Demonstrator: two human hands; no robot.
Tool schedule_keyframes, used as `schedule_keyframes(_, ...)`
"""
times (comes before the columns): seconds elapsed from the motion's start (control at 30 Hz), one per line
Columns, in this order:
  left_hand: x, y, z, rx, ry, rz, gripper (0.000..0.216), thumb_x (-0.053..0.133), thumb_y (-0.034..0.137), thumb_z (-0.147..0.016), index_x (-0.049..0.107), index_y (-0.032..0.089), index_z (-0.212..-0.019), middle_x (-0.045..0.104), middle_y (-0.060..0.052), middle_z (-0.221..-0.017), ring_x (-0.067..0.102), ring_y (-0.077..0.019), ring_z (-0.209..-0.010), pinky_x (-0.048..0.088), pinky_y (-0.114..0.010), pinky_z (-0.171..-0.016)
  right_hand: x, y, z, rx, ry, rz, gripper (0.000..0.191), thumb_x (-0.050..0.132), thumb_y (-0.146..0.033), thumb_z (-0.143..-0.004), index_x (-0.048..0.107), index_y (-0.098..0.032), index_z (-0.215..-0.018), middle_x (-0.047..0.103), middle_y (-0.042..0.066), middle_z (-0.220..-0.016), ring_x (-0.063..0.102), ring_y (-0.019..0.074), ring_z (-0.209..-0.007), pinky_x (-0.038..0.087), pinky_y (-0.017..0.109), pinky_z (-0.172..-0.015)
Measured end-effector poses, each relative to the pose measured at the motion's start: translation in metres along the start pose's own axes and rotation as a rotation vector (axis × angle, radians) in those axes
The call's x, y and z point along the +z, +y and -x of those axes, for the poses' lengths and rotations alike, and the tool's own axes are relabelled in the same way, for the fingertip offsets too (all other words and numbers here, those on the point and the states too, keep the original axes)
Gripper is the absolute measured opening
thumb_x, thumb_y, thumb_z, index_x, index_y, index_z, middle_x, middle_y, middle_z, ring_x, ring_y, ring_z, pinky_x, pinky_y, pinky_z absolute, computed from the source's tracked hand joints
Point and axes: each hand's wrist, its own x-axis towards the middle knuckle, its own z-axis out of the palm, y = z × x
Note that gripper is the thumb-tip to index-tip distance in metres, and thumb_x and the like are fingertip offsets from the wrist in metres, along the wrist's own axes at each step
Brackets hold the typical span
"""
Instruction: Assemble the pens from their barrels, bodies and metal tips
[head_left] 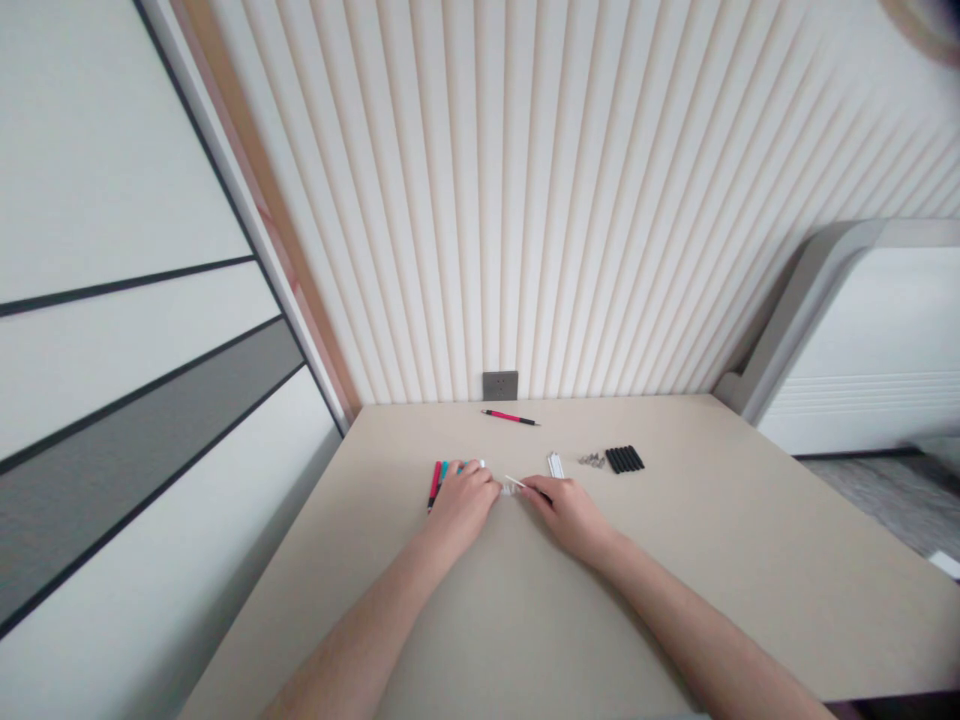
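My right hand [566, 508] pinches a thin white stick [514, 481], like a pen refill, with its tip pointing left. My left hand [466, 495] is closed just left of it, fingertips curled down at the tabletop; what they grip, if anything, is hidden. Between the hands lie small pale pieces [508, 491], too small to name. Partly covered by my left hand are coloured pen barrels, a red one [435, 480] and a teal one [444, 469] among them. Behind my right hand lie several white sticks [555, 464].
A red and black pen [511, 417] lies near the table's back edge. To the right are a small heap of metallic bits [592, 460] and a row of black tubes [625, 459]. A ribbed wall with a dark socket [500, 386] rises behind the beige table [712, 540].
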Motion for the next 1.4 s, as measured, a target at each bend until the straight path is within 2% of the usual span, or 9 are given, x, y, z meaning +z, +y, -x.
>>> schedule_keyframes(0.4,-0.003,0.002,0.000,-0.008,0.032,0.023,0.013,0.058,0.017,-0.092,0.069,0.022,-0.092,0.069,-0.005,-0.091,0.056,-0.0249,-0.102,0.034,-0.039,-0.085,-0.002,-0.001,0.000,0.002,-0.017,0.067,0.031,0.040,-0.034,-0.100,0.069,-0.026,-0.106,0.075,0.003,-0.096,0.068,0.0202,-0.087,0.045,0.028,-0.075)
schedule_keyframes(0.57,-0.002,0.002,0.001,0.011,0.029,0.015,0.016,0.055,0.014,-0.093,0.069,0.022,-0.091,0.070,-0.005,-0.089,0.056,-0.0248,-0.101,0.034,-0.038,-0.083,-0.004,-0.005,0.001,0.000,-0.036,0.087,0.032,0.038,-0.034,-0.100,0.069,-0.026,-0.106,0.075,0.003,-0.095,0.068,0.0194,-0.085,0.044,0.027,-0.073)
schedule_keyframes(1.07,0.005,0.003,-0.001,-0.021,0.048,0.000,0.015,0.056,0.018,-0.093,0.068,0.020,-0.084,0.069,-0.006,-0.090,0.056,-0.0249,-0.103,0.036,-0.039,-0.085,-0.003,-0.004,0.000,-0.019,-0.055,0.112,0.031,0.039,-0.034,-0.101,0.069,-0.025,-0.103,0.074,0.004,-0.091,0.068,0.0195,-0.084,0.042,0.026,-0.071)
schedule_keyframes(1.3,0.000,0.005,-0.001,-0.041,0.058,-0.006,0.012,0.056,0.019,-0.093,0.068,0.020,-0.091,0.068,-0.006,-0.092,0.057,-0.0248,-0.101,0.037,-0.039,-0.085,-0.004,0.002,0.000,-0.026,0.023,-0.006,0.029,0.041,-0.036,-0.099,0.067,-0.025,-0.104,0.074,0.004,-0.095,0.068,0.0203,-0.087,0.046,0.029,-0.076)
schedule_keyframes(1.4,-0.007,0.009,-0.002,-0.055,0.091,0.042,0.012,0.057,0.023,-0.094,0.068,0.020,-0.095,0.067,-0.006,-0.094,0.057,-0.0237,-0.099,0.039,-0.039,-0.085,0.000,0.003,-0.001,0.031,0.094,-0.189,0.029,0.041,-0.041,-0.098,0.065,-0.024,-0.104,0.074,0.005,-0.094,0.067,0.0176,-0.071,0.049,0.030,-0.070)
